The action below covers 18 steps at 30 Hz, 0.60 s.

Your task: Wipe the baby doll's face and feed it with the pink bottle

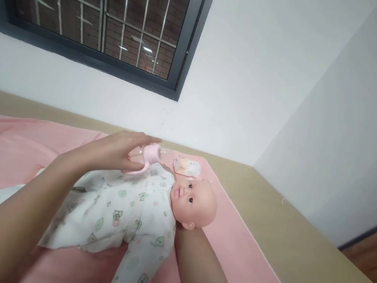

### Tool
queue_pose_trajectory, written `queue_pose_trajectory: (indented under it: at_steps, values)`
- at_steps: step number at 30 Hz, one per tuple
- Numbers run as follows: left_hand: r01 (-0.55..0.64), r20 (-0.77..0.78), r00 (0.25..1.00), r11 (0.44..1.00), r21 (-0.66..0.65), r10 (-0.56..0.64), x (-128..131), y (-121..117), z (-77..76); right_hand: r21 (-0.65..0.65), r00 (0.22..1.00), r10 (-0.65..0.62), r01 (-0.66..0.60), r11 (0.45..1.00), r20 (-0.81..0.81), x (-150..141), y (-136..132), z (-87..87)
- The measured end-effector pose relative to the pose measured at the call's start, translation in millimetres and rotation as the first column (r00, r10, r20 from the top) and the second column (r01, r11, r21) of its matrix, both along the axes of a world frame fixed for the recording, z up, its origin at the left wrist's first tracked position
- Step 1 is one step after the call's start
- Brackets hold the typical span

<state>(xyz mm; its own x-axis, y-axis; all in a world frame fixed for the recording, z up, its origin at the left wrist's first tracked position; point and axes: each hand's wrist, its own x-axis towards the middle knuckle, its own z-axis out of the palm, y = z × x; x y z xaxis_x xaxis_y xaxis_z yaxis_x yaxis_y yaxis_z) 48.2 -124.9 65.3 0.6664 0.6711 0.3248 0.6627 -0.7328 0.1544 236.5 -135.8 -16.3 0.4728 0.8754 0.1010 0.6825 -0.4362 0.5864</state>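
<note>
A bald baby doll (198,203) lies on its back in a white suit with green and bear prints, its head toward the right. Above the doll's chest, my left hand (127,151) is closed around a baby bottle (152,154) with a pink collar and pink handle. The bottle lies on its side in the air, its clear teat end pointing right, past the doll's shoulder. My right forearm (200,262) comes up from the bottom edge and passes under the doll's neck. The right hand itself is hidden behind the doll.
A pink cloth (238,248) covers much of the tan surface (246,189) beneath. Beside the doll's head lies a small white and orange packet (187,166). White walls rise behind, with a dark-framed barred window (174,78) at the top.
</note>
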Motion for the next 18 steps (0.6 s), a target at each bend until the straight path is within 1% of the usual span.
queue_pose_trajectory:
  at_steps: [1, 2, 3, 4, 5, 6, 7, 8, 9, 10, 11, 12, 13, 14, 15, 16, 17, 18]
  values:
    - [-0.035, 0.004, 0.999, 0.999, -0.009, 0.035, -4, 6, -1.0, -0.090, 0.974, -0.215, 0.221, 0.971, 0.078, -4, -2, 3.7]
    - [-0.079, 0.001, 0.997, 0.997, -0.021, 0.079, -9, 12, -2.7, -0.114, 0.912, -0.383, 0.400, 0.909, 0.148, -8, -3, 5.8]
    - [-0.123, -0.005, 0.992, 0.992, -0.035, 0.123, -14, 19, -5.2, -0.064, 0.866, -0.470, 0.486, 0.872, 0.169, -11, -2, 6.5]
    - [-0.161, -0.006, 0.987, 0.986, -0.050, 0.161, -20, 26, -8.6, 0.044, 0.874, -0.469, 0.467, 0.883, 0.128, -12, -1, 5.8]
    - [-0.191, 0.000, 0.982, 0.980, -0.064, 0.191, -25, 32, -12.8, 0.175, 0.909, -0.412, 0.397, 0.901, 0.056, -12, 1, 4.3]
    - [-0.208, 0.013, 0.978, 0.975, -0.080, 0.210, -30, 38, -17.5, 0.288, 0.947, -0.320, 0.310, 0.906, -0.013, -11, 3, 2.1]
    - [-0.222, 0.031, 0.974, 0.970, -0.098, 0.226, -34, 43, -22.6, 0.361, 0.971, -0.229, 0.238, 0.902, -0.067, -9, 4, -0.3]
    - [-0.235, 0.049, 0.969, 0.965, -0.115, 0.242, -37, 47, -27.8, 0.386, 0.978, -0.175, 0.206, 0.899, -0.114, -6, 6, -2.9]
    - [-0.250, 0.060, 0.964, 0.960, -0.128, 0.259, -40, 51, -33.0, 0.380, 0.975, -0.153, 0.203, 0.902, -0.159, -3, 7, -5.3]
    - [-0.270, 0.063, 0.958, 0.953, -0.135, 0.280, -42, 54, -38.1, 0.368, 0.966, -0.148, 0.220, 0.903, -0.213, -1, 9, -7.5]
    - [-0.290, 0.059, 0.952, 0.948, -0.133, 0.299, -44, 57, -43.1, 0.385, 0.952, -0.137, 0.239, 0.892, -0.275, 1, 10, -9.4]
    - [-0.310, 0.056, 0.946, 0.943, -0.125, 0.318, -46, 60, -48.1, 0.450, 0.938, -0.097, 0.249, 0.858, -0.334, 2, 11, -10.8]
    - [-0.324, 0.055, 0.942, 0.940, -0.109, 0.331, -48, 63, -53.1, 0.554, 0.926, -0.034, 0.254, 0.793, -0.375, 2, 12, -11.6]
    - [-0.331, 0.059, 0.940, 0.940, -0.085, 0.337, -50, 66, -58.4, 0.664, 0.920, 0.019, 0.267, 0.699, -0.390, 1, 13, -11.9]
    - [-0.340, 0.070, 0.936, 0.938, -0.058, 0.344, -52, 69, -63.8, 0.745, 0.922, 0.038, 0.287, 0.603, -0.386, -1, 13, -11.5]
    - [-0.348, 0.084, 0.933, 0.937, -0.024, 0.349, -55, 72, -69.4, 0.784, 0.928, 0.020, 0.303, 0.541, -0.372, -3, 12, -10.6]
    - [-0.320, 0.083, 0.945, 0.947, 0.030, 0.316, -58, 76, -75.0, 0.788, 0.938, 0.000, 0.292, 0.542, -0.348, -5, 11, -9.3]
    - [-0.286, 0.076, 0.957, 0.954, 0.087, 0.280, -62, 80, -80.4, 0.776, 0.956, 0.050, 0.203, 0.598, -0.289, -7, 9, -7.6]
